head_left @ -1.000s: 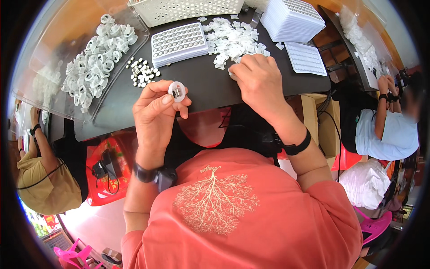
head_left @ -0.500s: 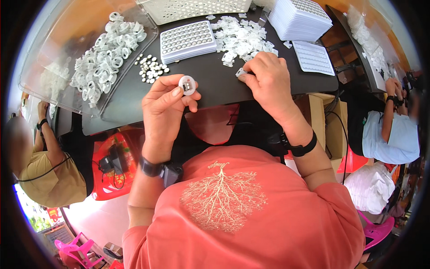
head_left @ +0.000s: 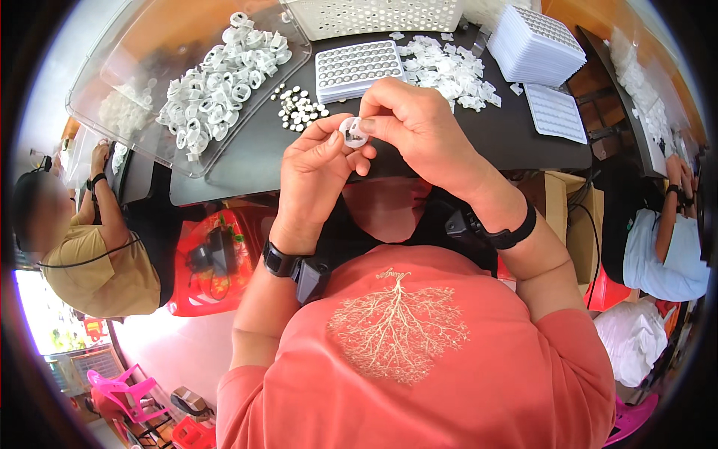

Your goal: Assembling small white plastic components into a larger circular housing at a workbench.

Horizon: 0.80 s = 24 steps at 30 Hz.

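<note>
My left hand (head_left: 315, 170) pinches a small round white plastic housing (head_left: 352, 138) between thumb and fingers, above the front part of the black table. The thumb and forefinger of my right hand (head_left: 428, 133) are closed at the housing's upper right edge. Whatever thin piece they hold there is mostly hidden by the fingertips. Behind my hands stands a tray of round silver button cells (head_left: 359, 66). To its right spreads a heap of small translucent plastic pieces (head_left: 446, 69). Left of the tray lie loose button cells (head_left: 299, 109).
A clear plastic bin (head_left: 247, 123) at left holds many white ring-shaped parts (head_left: 213, 93). A white perforated basket (head_left: 374, 19) stands at the back. Stacked white trays (head_left: 535, 49) and a single flat tray (head_left: 555, 112) are at right. People work at both sides.
My right hand has come left from beside the translucent heap, bringing a small translucent piece to the housing in my left hand. The whole view has shifted, with the table now further right.
</note>
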Each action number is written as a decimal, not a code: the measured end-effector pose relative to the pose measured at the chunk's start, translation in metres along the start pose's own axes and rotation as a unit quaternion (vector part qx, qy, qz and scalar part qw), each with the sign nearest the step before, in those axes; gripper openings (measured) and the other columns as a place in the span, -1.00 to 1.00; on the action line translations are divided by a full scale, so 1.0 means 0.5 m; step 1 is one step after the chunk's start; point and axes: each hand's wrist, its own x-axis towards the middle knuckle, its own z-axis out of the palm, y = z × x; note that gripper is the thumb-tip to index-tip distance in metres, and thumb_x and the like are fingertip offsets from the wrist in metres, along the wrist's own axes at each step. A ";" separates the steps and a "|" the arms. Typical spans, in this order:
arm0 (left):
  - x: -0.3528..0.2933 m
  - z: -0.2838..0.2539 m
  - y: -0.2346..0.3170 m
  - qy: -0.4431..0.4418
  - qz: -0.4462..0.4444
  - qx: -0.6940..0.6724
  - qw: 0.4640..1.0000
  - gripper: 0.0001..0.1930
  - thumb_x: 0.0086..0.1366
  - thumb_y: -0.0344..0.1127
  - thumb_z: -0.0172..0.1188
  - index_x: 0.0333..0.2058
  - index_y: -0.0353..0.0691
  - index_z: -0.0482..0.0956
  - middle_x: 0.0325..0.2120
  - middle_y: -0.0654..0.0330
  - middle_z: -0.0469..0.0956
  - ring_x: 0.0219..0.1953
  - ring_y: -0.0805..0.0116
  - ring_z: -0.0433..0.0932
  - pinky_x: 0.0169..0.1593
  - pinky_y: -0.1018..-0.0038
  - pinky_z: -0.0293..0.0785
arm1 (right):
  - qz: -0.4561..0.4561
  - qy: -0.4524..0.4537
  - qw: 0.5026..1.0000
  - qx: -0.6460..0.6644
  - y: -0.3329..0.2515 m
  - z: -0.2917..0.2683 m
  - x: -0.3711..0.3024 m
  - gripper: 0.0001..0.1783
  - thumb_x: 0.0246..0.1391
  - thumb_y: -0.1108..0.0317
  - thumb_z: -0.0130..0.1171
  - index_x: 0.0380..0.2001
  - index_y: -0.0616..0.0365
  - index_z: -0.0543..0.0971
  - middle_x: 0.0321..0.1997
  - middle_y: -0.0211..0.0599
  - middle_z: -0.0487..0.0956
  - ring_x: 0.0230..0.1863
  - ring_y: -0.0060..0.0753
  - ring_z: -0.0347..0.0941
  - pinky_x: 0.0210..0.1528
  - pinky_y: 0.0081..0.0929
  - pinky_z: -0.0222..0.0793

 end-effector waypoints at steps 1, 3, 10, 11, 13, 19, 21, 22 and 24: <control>0.001 0.000 0.000 0.001 -0.006 0.002 1.000 -0.69 0.38 -0.34 0.18 0.00 -0.42 0.50 -0.17 -0.04 0.60 -0.22 0.11 0.62 -0.24 0.34 0.52 | -0.007 -0.008 1.000 0.001 0.000 0.004 0.004 -0.89 0.11 0.44 0.18 -0.45 0.21 0.48 -0.47 -0.29 0.53 -0.42 -0.37 0.49 -0.36 -0.41 0.37; 0.002 0.000 0.001 0.003 -0.011 0.003 1.000 -0.69 0.38 -0.34 0.18 0.00 -0.42 0.50 -0.17 -0.04 0.60 -0.22 0.11 0.62 -0.24 0.34 0.52 | -0.013 -0.016 1.000 0.001 0.006 0.007 0.011 -0.86 0.08 0.37 0.17 -0.49 0.17 0.47 -0.46 -0.22 0.56 -0.43 -0.14 0.53 -0.39 -0.25 0.37; 0.002 -0.001 0.003 0.011 -0.017 -0.015 1.000 -0.70 0.40 -0.33 0.16 -0.01 -0.42 0.50 -0.18 -0.03 0.60 -0.25 0.12 0.60 -0.25 0.32 0.50 | -0.054 -0.045 0.997 -0.035 0.014 0.011 0.023 -0.88 0.07 0.38 0.11 -0.48 0.17 0.47 -0.47 -0.23 0.54 -0.44 -0.10 0.52 -0.41 -0.23 0.37; 0.002 -0.002 0.003 0.010 -0.015 -0.020 1.000 -0.71 0.40 -0.33 0.16 -0.02 -0.42 0.50 -0.18 -0.03 0.60 -0.25 0.12 0.60 -0.26 0.32 0.50 | -0.056 -0.041 0.997 -0.033 0.016 0.013 0.022 -0.88 0.08 0.38 0.11 -0.48 0.16 0.47 -0.47 -0.23 0.54 -0.44 -0.10 0.52 -0.42 -0.24 0.37; 0.002 -0.003 0.002 0.011 -0.014 -0.023 1.000 -0.71 0.40 -0.33 0.16 -0.02 -0.42 0.50 -0.18 -0.03 0.60 -0.26 0.12 0.60 -0.27 0.32 0.51 | -0.042 -0.047 0.998 -0.017 0.012 0.015 0.021 -0.89 0.09 0.39 0.11 -0.47 0.16 0.47 -0.46 -0.23 0.54 -0.44 -0.09 0.53 -0.43 -0.25 0.38; 0.001 -0.001 0.001 0.017 -0.009 -0.024 1.000 -0.70 0.39 -0.33 0.17 -0.02 -0.43 0.50 -0.21 -0.01 0.62 -0.27 0.12 0.61 -0.29 0.32 0.52 | -0.064 -0.002 0.997 -0.035 0.016 0.034 0.007 -0.94 0.10 0.43 0.12 -0.42 0.16 0.47 -0.42 -0.23 0.55 -0.47 -0.17 0.56 -0.46 -0.28 0.42; 0.002 0.000 0.001 0.018 -0.009 -0.023 1.000 -0.70 0.40 -0.33 0.17 -0.02 -0.43 0.50 -0.21 0.00 0.62 -0.27 0.13 0.62 -0.28 0.32 0.52 | -0.093 0.018 0.993 -0.065 0.025 0.039 0.004 -0.94 0.09 0.44 0.13 -0.41 0.16 0.47 -0.42 -0.23 0.55 -0.47 -0.19 0.57 -0.45 -0.28 0.43; 0.002 -0.001 0.000 0.018 -0.010 -0.024 0.999 -0.70 0.40 -0.32 0.17 -0.02 -0.43 0.50 -0.21 0.00 0.62 -0.27 0.13 0.62 -0.28 0.32 0.52 | -0.107 0.028 0.991 -0.077 0.027 0.042 0.004 -0.94 0.10 0.44 0.13 -0.40 0.16 0.47 -0.42 -0.23 0.54 -0.46 -0.18 0.57 -0.44 -0.27 0.43; 0.004 -0.001 0.000 0.018 -0.011 -0.025 0.999 -0.70 0.40 -0.32 0.16 -0.02 -0.43 0.50 -0.22 0.01 0.62 -0.27 0.13 0.62 -0.28 0.32 0.52 | -0.121 0.039 0.988 -0.089 0.026 0.042 0.004 -0.94 0.10 0.43 0.13 -0.40 0.16 0.47 -0.42 -0.23 0.54 -0.46 -0.17 0.57 -0.44 -0.27 0.43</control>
